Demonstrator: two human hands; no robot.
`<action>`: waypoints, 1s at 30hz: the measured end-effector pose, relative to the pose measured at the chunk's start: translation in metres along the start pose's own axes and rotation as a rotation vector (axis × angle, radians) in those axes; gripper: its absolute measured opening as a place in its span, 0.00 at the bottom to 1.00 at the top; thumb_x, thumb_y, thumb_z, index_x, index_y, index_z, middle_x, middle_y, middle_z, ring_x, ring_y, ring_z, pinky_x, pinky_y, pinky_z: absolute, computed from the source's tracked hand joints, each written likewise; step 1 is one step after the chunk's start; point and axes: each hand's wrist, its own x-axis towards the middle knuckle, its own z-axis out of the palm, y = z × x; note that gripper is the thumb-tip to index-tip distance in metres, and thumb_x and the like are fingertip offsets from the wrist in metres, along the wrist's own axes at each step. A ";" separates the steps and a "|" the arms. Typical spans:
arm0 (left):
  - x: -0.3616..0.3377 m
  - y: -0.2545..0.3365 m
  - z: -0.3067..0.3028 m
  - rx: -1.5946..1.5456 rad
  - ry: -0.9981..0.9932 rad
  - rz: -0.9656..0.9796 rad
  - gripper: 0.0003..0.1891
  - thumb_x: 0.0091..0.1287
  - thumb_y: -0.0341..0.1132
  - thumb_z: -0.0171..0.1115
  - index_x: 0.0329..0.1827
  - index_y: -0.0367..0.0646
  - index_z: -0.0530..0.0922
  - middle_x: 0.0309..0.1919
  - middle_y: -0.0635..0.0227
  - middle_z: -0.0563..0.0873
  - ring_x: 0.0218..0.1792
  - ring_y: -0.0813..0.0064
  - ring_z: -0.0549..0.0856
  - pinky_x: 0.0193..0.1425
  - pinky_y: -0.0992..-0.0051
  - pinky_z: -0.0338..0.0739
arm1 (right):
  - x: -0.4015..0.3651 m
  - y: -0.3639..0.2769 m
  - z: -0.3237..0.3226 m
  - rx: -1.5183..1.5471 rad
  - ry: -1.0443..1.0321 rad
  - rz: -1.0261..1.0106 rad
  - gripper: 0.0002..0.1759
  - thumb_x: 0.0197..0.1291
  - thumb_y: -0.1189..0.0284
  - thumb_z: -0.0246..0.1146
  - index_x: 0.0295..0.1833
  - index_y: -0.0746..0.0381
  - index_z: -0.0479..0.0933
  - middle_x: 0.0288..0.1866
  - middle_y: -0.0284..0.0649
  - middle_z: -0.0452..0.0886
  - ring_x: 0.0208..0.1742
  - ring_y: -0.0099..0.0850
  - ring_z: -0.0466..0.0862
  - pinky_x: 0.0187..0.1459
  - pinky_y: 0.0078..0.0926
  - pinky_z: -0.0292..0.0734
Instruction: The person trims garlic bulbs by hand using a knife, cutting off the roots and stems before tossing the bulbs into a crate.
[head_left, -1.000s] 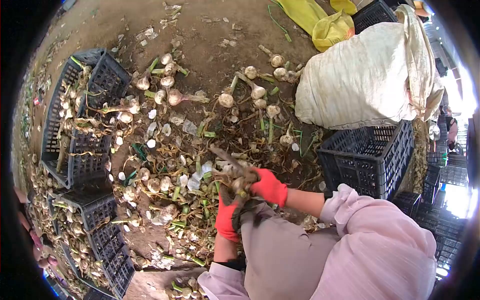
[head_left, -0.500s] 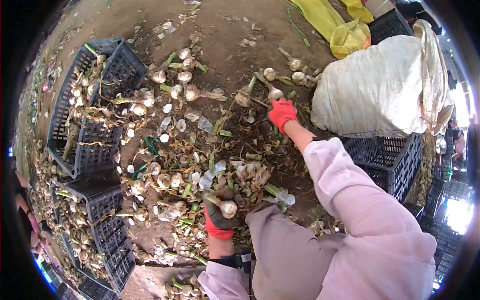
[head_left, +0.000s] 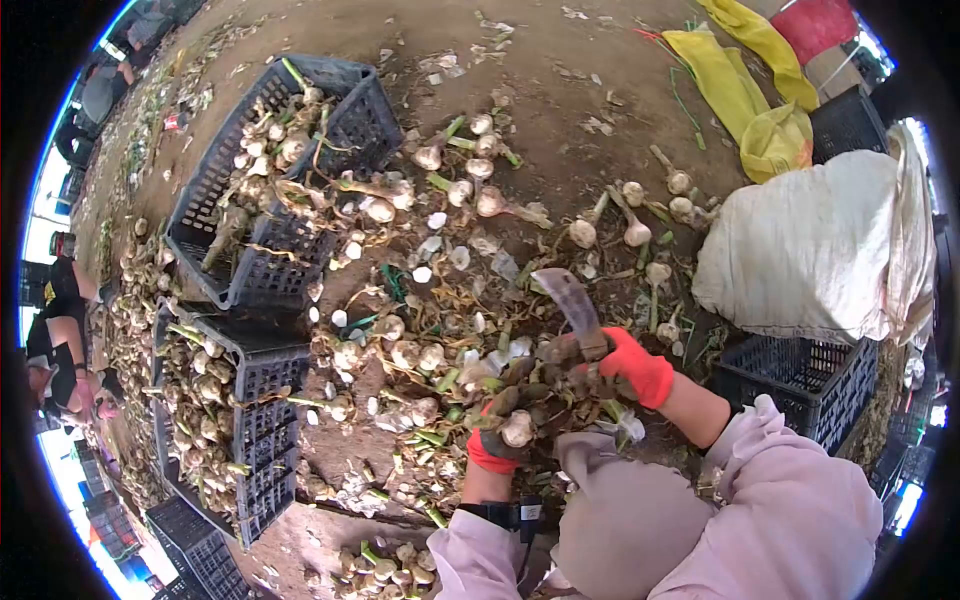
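My left hand (head_left: 498, 438), in a red and dark glove, is closed around a garlic bulb (head_left: 517, 429) low in the middle of the view. Just up and right of it, my right hand (head_left: 625, 365) grips the handle of a curved knife (head_left: 568, 302), whose blade points up and left. The two hands are close together over a litter of stems and peelings. Loose garlic bulbs with stems (head_left: 636, 232) lie on the dirt floor ahead.
Two black crates with garlic, one upper (head_left: 278, 268) and one lower (head_left: 270, 440), stand at left. A white sack (head_left: 810, 250) and a black crate (head_left: 800, 385) are at right. Yellow sacks (head_left: 735, 95) lie beyond. Other people (head_left: 68, 330) are at the far left.
My right hand has come back from the bulbs ahead to beside my left hand, and the knife now shows clearly. The view has shifted, so the surroundings sit further right and lower.
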 end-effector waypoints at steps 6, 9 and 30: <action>-0.049 0.103 -0.023 0.710 0.198 0.338 0.31 0.60 0.48 0.59 0.61 0.37 0.69 0.44 0.62 0.82 0.37 0.71 0.82 0.33 0.76 0.79 | 0.040 0.015 -0.093 -0.197 0.463 -0.173 0.21 0.45 0.85 0.54 0.49 0.67 0.76 0.43 0.38 0.81 0.42 0.25 0.78 0.45 0.22 0.71; -0.074 0.178 -0.038 0.487 0.086 0.332 0.34 0.60 0.52 0.59 0.62 0.37 0.67 0.44 0.60 0.81 0.40 0.69 0.82 0.35 0.73 0.80 | 0.036 -0.014 -0.150 -0.432 0.796 -0.367 0.18 0.49 0.82 0.56 0.49 0.65 0.77 0.41 0.37 0.82 0.41 0.26 0.78 0.45 0.24 0.71; -0.113 0.359 0.051 1.990 1.429 1.042 0.28 0.66 0.40 0.58 0.68 0.42 0.63 0.65 0.59 0.69 0.65 0.66 0.67 0.68 0.68 0.59 | 0.116 -0.090 -0.331 -0.256 0.837 -0.140 0.14 0.53 0.68 0.54 0.47 0.57 0.72 0.39 0.40 0.76 0.41 0.35 0.75 0.44 0.34 0.71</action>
